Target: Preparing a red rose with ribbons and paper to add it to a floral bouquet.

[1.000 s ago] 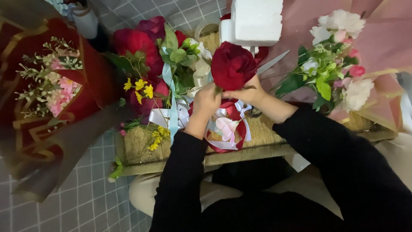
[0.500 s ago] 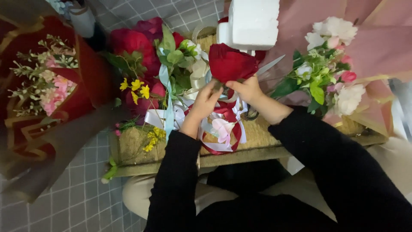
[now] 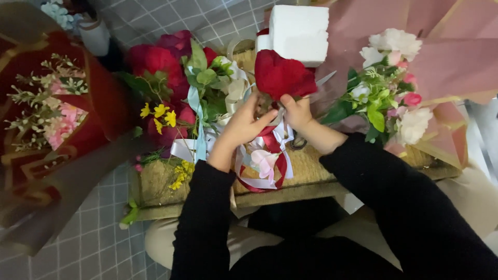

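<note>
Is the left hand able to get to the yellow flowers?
Probably yes. The left hand is at the red rose, and the yellow flowers lie just to its left with only loose leaves and ribbon between.

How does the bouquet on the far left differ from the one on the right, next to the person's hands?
The left bouquet is wrapped in dark red paper with gold edging; the right bouquet sits in pale pink paper. The left bouquet holds small pink blooms among thin sprigs, while the right bouquet has bigger white and pink flowers with broad green leaves. The right bouquet rests on the woven stand; the left bouquet lies beside it. Both point their blooms upward in view.
</note>
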